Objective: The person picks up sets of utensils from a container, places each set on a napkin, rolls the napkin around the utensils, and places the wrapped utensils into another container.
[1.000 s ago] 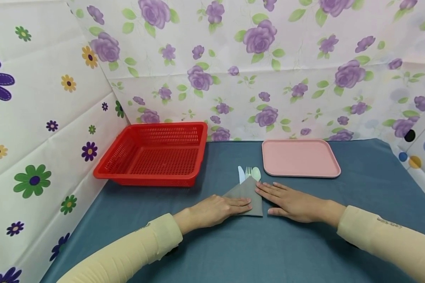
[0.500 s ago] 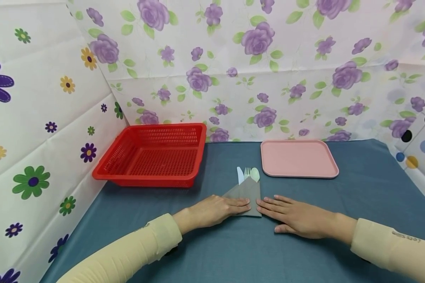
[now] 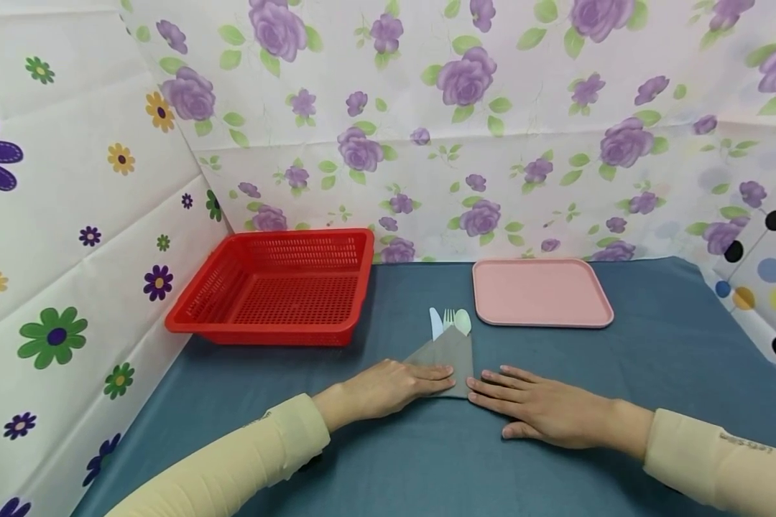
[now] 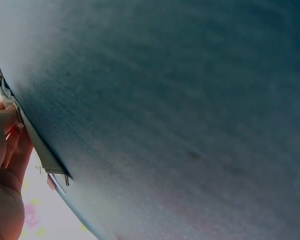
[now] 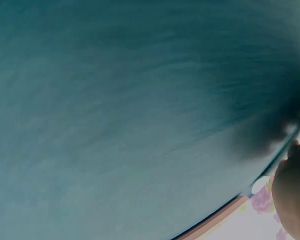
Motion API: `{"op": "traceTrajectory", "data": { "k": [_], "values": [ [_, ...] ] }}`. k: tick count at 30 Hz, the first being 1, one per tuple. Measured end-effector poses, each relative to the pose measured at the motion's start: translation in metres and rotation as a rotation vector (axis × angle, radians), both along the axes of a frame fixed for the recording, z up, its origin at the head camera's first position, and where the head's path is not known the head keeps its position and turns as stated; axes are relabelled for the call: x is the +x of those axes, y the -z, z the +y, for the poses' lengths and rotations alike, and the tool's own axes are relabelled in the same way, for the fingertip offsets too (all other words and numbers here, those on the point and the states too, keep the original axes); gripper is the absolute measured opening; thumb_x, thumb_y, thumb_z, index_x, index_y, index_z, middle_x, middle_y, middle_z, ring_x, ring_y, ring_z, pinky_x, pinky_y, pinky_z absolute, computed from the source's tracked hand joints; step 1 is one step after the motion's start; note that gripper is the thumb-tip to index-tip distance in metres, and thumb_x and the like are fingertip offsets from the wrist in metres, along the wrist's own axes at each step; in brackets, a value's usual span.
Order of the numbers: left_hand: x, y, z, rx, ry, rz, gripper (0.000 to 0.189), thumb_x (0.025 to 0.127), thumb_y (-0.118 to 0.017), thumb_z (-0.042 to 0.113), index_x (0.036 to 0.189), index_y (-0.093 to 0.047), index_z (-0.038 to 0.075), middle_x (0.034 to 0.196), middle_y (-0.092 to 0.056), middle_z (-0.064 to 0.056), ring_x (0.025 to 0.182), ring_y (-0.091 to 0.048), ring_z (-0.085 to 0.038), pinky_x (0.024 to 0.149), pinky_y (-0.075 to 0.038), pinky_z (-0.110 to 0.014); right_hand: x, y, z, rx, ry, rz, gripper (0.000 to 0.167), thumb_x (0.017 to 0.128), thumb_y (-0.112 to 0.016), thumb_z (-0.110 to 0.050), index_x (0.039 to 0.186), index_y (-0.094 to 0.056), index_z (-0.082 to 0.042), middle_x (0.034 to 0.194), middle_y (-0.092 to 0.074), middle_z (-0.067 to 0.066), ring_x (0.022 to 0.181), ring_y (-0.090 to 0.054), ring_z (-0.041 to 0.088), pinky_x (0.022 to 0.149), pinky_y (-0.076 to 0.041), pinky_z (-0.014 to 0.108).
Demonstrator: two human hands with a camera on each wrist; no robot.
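A grey folded napkin lies on the blue cloth, its upper part coming to a point. Out of its top stick a pale blue knife, a pale green fork and a pale green spoon; their lower ends are hidden. My left hand presses the napkin's left side with extended fingers. Flat on the cloth, my right hand has its fingertips at the napkin's lower right edge. In the left wrist view the left hand shows at the napkin's edge.
A red perforated basket stands at the back left. At the back right lies a pink tray. Blue cloth covers the table, with flowered sheets hanging behind and at the left.
My right hand has slid down along the napkin's right edge, from near the spoon to the lower corner. My left hand stays on the napkin.
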State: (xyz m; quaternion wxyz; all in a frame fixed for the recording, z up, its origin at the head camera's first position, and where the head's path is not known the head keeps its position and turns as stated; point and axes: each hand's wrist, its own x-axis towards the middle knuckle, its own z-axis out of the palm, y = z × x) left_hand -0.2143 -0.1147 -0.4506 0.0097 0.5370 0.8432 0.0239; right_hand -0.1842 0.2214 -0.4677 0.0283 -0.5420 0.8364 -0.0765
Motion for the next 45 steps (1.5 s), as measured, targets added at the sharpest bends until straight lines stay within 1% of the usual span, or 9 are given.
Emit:
{"op": "traceTrajectory", "data": {
  "k": [4,7,13,20,27,33,39,42,45],
  "values": [
    [0.0,0.0,0.0,0.0,0.003,0.002,0.05,0.11,-0.056,0.018,0.159,-0.046,0.022,0.162,-0.043,0.004,0.143,-0.046,-0.01,0.098,-0.057,-0.034,-0.008,-0.006,-0.007,-0.057,0.117,-0.194,0.061,0.113,-0.042,-0.041,0.168,-0.022,-0.023,0.173,-0.019,-0.003,0.159,-0.017,0.026,0.126,0.003,0.027],
    [0.0,0.0,-0.001,-0.011,0.006,0.005,0.05,0.11,-0.054,0.019,0.159,-0.046,0.023,0.163,-0.042,0.005,0.143,-0.047,-0.01,0.098,-0.057,-0.034,-0.022,-0.004,-0.017,-0.11,0.168,-0.244,0.063,0.113,-0.041,-0.042,0.169,-0.019,-0.021,0.174,-0.016,-0.002,0.16,-0.013,0.025,0.128,-0.003,0.034],
    [0.002,0.003,0.001,-0.047,0.011,0.012,0.051,0.112,-0.051,0.021,0.161,-0.041,0.026,0.166,-0.036,0.007,0.143,-0.047,-0.011,0.098,-0.057,-0.034,-0.042,0.0,-0.036,-0.136,0.148,-0.237,0.066,0.113,-0.044,-0.037,0.168,-0.017,-0.012,0.175,-0.012,0.006,0.16,-0.013,0.03,0.127,-0.012,0.052],
    [0.003,0.003,0.002,-0.052,0.005,0.042,0.05,0.112,-0.05,0.022,0.162,-0.04,0.026,0.166,-0.036,0.008,0.144,-0.047,-0.011,0.096,-0.057,-0.034,-0.048,0.003,-0.042,-0.103,0.145,-0.209,0.071,0.112,-0.044,-0.044,0.168,-0.014,-0.012,0.175,-0.009,0.006,0.16,-0.01,0.029,0.127,-0.008,0.051],
    [0.003,0.001,-0.002,-0.044,0.003,0.016,0.052,0.112,-0.05,0.02,0.162,-0.039,0.024,0.167,-0.036,0.006,0.145,-0.044,-0.01,0.101,-0.055,-0.032,-0.05,-0.001,-0.046,-0.06,0.158,-0.195,0.072,0.112,-0.045,-0.046,0.168,-0.016,-0.012,0.175,-0.008,0.008,0.161,-0.008,0.029,0.126,-0.009,0.058],
    [0.006,0.0,-0.012,-0.038,0.015,-0.015,0.052,0.113,-0.049,0.019,0.163,-0.037,0.022,0.168,-0.035,0.004,0.151,-0.034,-0.009,0.11,-0.048,-0.031,-0.053,0.002,-0.049,-0.039,0.153,-0.179,0.071,0.112,-0.042,-0.049,0.169,-0.016,-0.016,0.175,-0.008,0.006,0.161,-0.008,0.028,0.126,-0.009,0.06],
    [0.008,0.002,-0.021,-0.031,0.021,0.005,0.052,0.113,-0.048,0.021,0.163,-0.037,0.021,0.167,-0.037,0.004,0.146,-0.043,-0.008,0.106,-0.05,-0.031,-0.054,0.002,-0.05,-0.074,0.142,-0.175,0.07,0.111,-0.045,-0.046,0.168,-0.019,-0.014,0.175,-0.012,0.009,0.16,-0.012,0.032,0.124,-0.012,0.064],
    [0.011,0.002,-0.024,-0.02,0.017,-0.036,0.055,0.113,-0.048,0.03,0.165,-0.034,0.02,0.168,-0.034,0.003,0.147,-0.042,-0.008,0.107,-0.05,-0.033,-0.054,0.002,-0.05,-0.079,0.14,-0.191,0.07,0.112,-0.045,-0.046,0.168,-0.019,-0.013,0.175,-0.012,0.01,0.16,-0.011,0.033,0.123,-0.011,0.064],
    [0.013,0.003,-0.026,-0.062,0.016,-0.122,0.065,0.112,-0.042,0.045,0.168,-0.021,0.018,0.173,-0.02,0.002,0.155,-0.025,-0.009,0.12,-0.037,-0.037,-0.054,0.003,-0.048,-0.069,0.154,-0.211,0.071,0.111,-0.043,-0.049,0.169,-0.016,-0.015,0.175,-0.009,0.008,0.161,-0.008,0.03,0.124,-0.009,0.063]
  ]
}}
